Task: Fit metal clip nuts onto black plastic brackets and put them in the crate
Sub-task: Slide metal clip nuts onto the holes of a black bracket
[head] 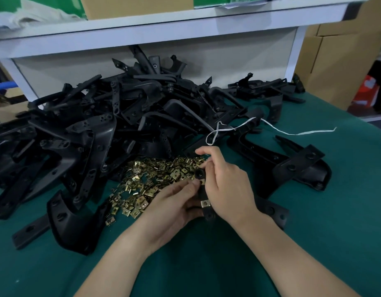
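You hold one black bracket (208, 214) between your two hands, just below the middle of the frame. Your left hand (174, 204) is curled round the bracket from the left side, and its thumb presses on the edge. Your right hand (227, 181) comes in from the right, and its fingers pinch the top end of the bracket. One gold clip nut (205, 203) sits on the bracket, near its lower end. A small bit of gold also shows right by your right fingertips, but it is too small to tell what it is.

Just to the left of your hands lies a heap of clip nuts (142, 185). They are gold and shiny and spread out on the green counter (314, 243). Your left hand is right beside the near edge of the heap.

Behind the heap, a big pile of brackets (103, 125) fills the left and middle of the frame. They are all black and lie every which way. A few lie apart from the pile. One curved bracket (71, 221) is at the lower left, and a long bracket (301, 170) is at the right, near your right hand.

A thin white string (292, 132) lies on the counter in the upper right part, with a loop over a bracket. A white shelf (142, 37) runs across the top of the frame. Brown cardboard boxes (335, 61) stand at the upper right.
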The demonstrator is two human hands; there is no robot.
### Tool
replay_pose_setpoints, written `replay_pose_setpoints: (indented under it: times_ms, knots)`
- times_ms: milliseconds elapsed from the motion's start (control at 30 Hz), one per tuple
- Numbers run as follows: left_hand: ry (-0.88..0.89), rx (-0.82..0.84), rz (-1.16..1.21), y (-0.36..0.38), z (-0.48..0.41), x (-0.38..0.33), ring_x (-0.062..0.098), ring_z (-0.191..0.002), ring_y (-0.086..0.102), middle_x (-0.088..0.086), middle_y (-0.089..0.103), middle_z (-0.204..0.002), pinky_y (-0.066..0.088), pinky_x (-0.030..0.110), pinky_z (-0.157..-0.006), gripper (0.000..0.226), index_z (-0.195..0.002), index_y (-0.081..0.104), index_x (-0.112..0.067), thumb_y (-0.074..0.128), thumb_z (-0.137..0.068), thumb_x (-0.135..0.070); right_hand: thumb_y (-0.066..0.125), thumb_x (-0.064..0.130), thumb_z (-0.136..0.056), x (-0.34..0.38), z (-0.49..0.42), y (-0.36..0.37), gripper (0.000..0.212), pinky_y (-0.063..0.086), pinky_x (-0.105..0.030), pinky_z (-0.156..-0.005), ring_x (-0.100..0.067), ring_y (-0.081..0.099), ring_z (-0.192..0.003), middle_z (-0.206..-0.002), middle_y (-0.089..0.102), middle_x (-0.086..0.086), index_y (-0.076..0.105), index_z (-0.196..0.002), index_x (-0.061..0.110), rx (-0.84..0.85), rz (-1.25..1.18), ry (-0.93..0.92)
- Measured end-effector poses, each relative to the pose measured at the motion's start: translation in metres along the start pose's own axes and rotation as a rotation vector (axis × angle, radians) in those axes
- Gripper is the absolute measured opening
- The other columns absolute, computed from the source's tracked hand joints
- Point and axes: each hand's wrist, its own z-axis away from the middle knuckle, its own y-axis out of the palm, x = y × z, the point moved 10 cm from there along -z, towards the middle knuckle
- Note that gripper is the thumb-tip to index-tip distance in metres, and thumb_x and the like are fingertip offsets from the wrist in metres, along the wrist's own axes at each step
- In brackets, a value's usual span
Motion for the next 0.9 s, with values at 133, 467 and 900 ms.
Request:
replay_pose_setpoints:
  times_ms: [133,467,900]
  knots:
    - [-0.007,-0.004,0.002,0.0006,-0.0005,0.0,0.032,-0.098,0.063,0.022,0.064,-0.107,0.057,0.04,-0.085,0.041,-0.122,0.056,0.012,0.055,-0.097,-0.02,0.017,0.04,-0.095,-0.0005,0.0,0.0002,0.037,0.053,-0.04,-0.06,-0.01,0.061,-0.063,-0.084,0.068,0.008,0.04,-0.124,0.039,-0.011,-0.009,-0.001]
    - [-0.01,-0.021,0.007,0.0013,0.0,-0.0007,0.033,-0.097,0.063,0.022,0.065,-0.107,0.058,0.037,-0.078,0.041,-0.122,0.057,0.011,0.055,-0.096,-0.02,0.017,0.039,-0.095,0.0003,0.0005,-0.0016,0.04,0.053,-0.04,-0.063,-0.01,0.062,-0.066,-0.088,0.068,0.011,0.042,-0.126,0.036,-0.009,-0.019,0.006]
    - [-0.007,0.009,0.024,-0.0012,-0.0024,0.0029,0.03,-0.092,0.067,0.021,0.069,-0.105,0.059,0.04,-0.082,0.03,-0.107,0.074,-0.002,0.05,-0.098,-0.019,0.019,0.039,-0.095,-0.0021,0.0,0.0001,0.037,0.054,-0.039,-0.062,-0.009,0.062,-0.065,-0.086,0.068,0.012,0.041,-0.125,0.039,-0.017,-0.028,0.011]
